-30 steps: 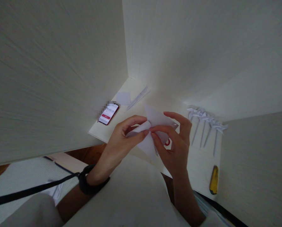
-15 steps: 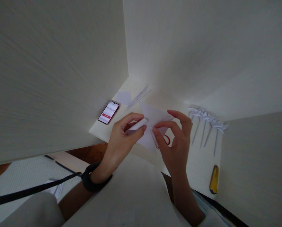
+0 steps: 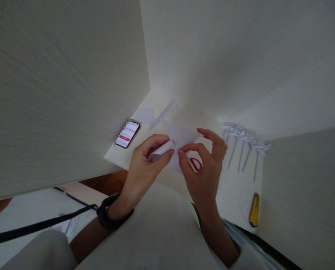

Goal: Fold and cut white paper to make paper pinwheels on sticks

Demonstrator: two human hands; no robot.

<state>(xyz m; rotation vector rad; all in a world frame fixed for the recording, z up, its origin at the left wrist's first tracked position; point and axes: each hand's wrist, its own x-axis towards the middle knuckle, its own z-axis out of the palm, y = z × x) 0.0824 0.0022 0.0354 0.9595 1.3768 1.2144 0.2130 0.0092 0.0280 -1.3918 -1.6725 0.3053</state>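
White walls [image 3: 218, 60] box in the counter [image 3: 235, 193] left, back and right. Front edge runs just before the torso; counter surface shows between right hand and cutter, walls tight behind.

Left hand [image 3: 149, 161]: grip pinching a curled flap, thumb against fingers. Right hand [image 3: 205, 170]: grip pinched, thumb to fingertip, at the paper's middle; another finger raised by its right corner, contact can't tell.

White paper [image 3: 182, 135] held up between both grips, over the counter, one point standing toward the back wall.

Row of paper pinwheels [image 3: 244, 138] on sticks, right, near back wall. Phone [image 3: 128, 134] lit, near left wall and edge. Yellow cutter [image 3: 254, 210] by right wall, near front edge. Paper square [image 3: 144, 115] and thin sticks [image 3: 162, 114] side by side, back left. Red loop [image 3: 196, 164] partly behind right hand.

Vs a second ago: loop shows more fully; right hand slightly further left.
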